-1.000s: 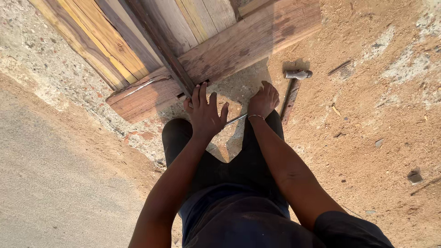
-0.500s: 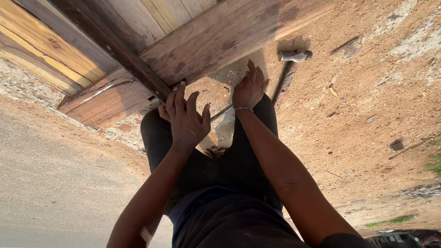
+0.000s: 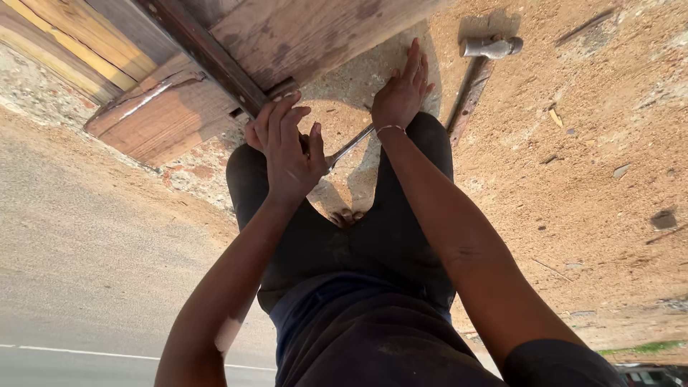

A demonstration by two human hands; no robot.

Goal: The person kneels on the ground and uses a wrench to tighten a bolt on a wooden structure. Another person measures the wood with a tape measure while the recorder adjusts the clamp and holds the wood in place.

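- Sandy ground under a squatting person; wooden panel leans at top, road at left.
- Since half a second ago both hands moved up toward the panel's lower edge.
- Left hand fingers spread, pressing a thin metal rod near the dark batten.
- Right hand flat, open, empty.
- Hammer lies just right; open sand beyond.

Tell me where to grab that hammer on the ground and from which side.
Grip the hammer by the lower part of its long handle, coming from above. It lies flat on the sandy ground beside the right knee, metal head farthest away, so the handle end is nearest the right hand.
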